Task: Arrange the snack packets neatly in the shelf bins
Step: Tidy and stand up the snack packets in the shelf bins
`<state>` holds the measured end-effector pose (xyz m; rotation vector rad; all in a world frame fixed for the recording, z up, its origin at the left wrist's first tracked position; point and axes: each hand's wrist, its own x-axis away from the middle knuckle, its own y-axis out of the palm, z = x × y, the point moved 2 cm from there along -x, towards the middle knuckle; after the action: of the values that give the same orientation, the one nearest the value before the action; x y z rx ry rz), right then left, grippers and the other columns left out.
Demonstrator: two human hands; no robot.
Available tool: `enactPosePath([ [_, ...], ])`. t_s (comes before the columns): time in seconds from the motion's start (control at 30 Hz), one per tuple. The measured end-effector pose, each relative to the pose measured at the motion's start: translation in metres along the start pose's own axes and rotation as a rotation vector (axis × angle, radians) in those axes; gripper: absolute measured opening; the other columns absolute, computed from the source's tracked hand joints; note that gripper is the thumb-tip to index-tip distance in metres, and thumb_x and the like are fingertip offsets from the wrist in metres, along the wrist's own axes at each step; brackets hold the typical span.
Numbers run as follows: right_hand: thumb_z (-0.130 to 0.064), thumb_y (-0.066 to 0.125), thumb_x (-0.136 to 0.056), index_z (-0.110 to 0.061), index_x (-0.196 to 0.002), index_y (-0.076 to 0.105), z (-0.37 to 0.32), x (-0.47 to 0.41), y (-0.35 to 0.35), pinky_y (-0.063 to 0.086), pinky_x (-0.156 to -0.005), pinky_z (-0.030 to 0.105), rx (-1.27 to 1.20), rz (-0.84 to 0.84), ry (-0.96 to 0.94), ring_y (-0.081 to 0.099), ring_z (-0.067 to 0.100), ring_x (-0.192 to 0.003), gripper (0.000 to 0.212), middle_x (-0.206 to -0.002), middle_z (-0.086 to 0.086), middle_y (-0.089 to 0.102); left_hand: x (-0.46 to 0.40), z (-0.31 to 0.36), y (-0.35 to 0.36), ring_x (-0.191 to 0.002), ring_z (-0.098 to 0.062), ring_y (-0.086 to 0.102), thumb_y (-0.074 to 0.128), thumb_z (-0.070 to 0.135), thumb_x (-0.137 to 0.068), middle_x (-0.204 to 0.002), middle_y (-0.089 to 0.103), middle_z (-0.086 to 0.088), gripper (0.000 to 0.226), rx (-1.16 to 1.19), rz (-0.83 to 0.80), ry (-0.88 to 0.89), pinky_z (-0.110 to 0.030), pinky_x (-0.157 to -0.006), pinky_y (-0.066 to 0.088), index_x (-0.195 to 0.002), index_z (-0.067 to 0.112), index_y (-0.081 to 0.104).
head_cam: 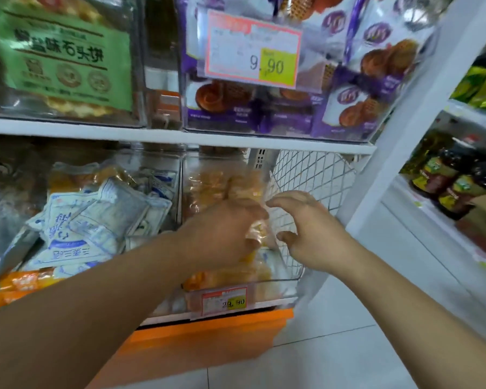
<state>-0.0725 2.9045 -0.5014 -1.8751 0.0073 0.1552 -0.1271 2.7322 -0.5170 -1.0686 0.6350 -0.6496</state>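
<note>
Both my hands reach into the clear bin (pixel 289 279) at the right end of the lower shelf. My left hand (pixel 225 234) is closed on a clear packet of orange-yellow snacks (pixel 257 230) standing in that bin. Just to its right, my right hand (pixel 309 228) has its fingers spread and curled beside the same packet, and whether it touches the packet is unclear. More orange snack packets (pixel 216 183) fill the bin behind and below. The neighbouring bin on the left holds a loose heap of white and blue packets (pixel 96 220).
The upper shelf carries a bin of purple pastry packets (pixel 376 74) with a 9.90 price tag (pixel 253 49) and a bin with a green packet (pixel 65 54). A white wire mesh panel (pixel 314 169) closes the shelf's right end. Bottles (pixel 446 181) stand on another shelf beyond.
</note>
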Motion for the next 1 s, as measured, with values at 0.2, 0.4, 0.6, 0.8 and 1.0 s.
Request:
enactPosePath([
  [0.2, -0.007, 0.056, -0.099, -0.016, -0.147, 0.053, 0.004, 0.022, -0.002, 0.024, -0.094, 0.006, -0.126, 0.098, 0.052, 0.048, 0.019, -0.135, 0.049, -0.147, 0.001, 0.05, -0.024, -0.007, 0.033, -0.108, -0.008, 0.063, 0.064, 0.033, -0.096, -0.129, 0.067, 0.013, 0.037, 0.085, -0.218, -0.06, -0.033, -0.097, 0.053, -0.133, 0.037, 0.063],
  [0.4, -0.015, 0.042, -0.107, -0.015, -0.136, 0.058, 0.012, 0.045, 0.008, 0.056, -0.09, 0.047, -0.327, 0.078, 0.174, 0.067, 0.029, -0.1, 0.033, -0.113, 0.013, 0.069, -0.042, 0.0, 0.048, -0.106, -0.011, 0.064, 0.065, 0.032, -0.096, -0.121, 0.07, 0.01, 0.03, 0.041, -0.32, -0.086, -0.028, -0.093, 0.051, -0.125, 0.031, 0.07],
  [0.6, -0.009, 0.052, -0.097, -0.021, -0.14, 0.06, 0.014, 0.048, 0.008, 0.058, -0.088, 0.052, -0.442, 0.086, 0.177, 0.07, 0.028, -0.097, 0.045, -0.094, -0.011, 0.065, -0.049, 0.008, 0.047, -0.07, 0.002, 0.067, 0.076, 0.031, -0.088, -0.076, 0.074, 0.013, 0.008, 0.202, -0.225, -0.199, -0.019, -0.065, 0.048, -0.083, 0.026, 0.081],
  [0.8, 0.006, 0.056, -0.095, -0.03, -0.144, 0.056, 0.017, 0.048, 0.007, 0.06, -0.086, 0.029, -0.45, 0.056, 0.216, 0.067, 0.005, -0.094, 0.061, -0.091, -0.026, 0.06, -0.04, 0.01, 0.02, -0.069, 0.003, 0.068, 0.079, 0.027, -0.087, -0.078, 0.076, 0.013, 0.003, 0.455, -0.015, -0.311, -0.014, -0.06, 0.051, -0.084, 0.026, 0.08],
  [1.0, -0.008, 0.065, -0.096, -0.024, -0.152, 0.047, -0.005, 0.05, -0.001, 0.028, -0.077, -0.012, -0.302, 0.087, 0.169, 0.052, 0.005, -0.111, 0.061, -0.135, -0.002, 0.061, 0.0, 0.01, -0.014, -0.086, -0.004, 0.071, 0.072, 0.013, -0.094, -0.088, 0.077, 0.008, 0.01, 0.733, 0.418, -0.33, -0.015, -0.073, 0.056, -0.087, 0.018, 0.078],
])
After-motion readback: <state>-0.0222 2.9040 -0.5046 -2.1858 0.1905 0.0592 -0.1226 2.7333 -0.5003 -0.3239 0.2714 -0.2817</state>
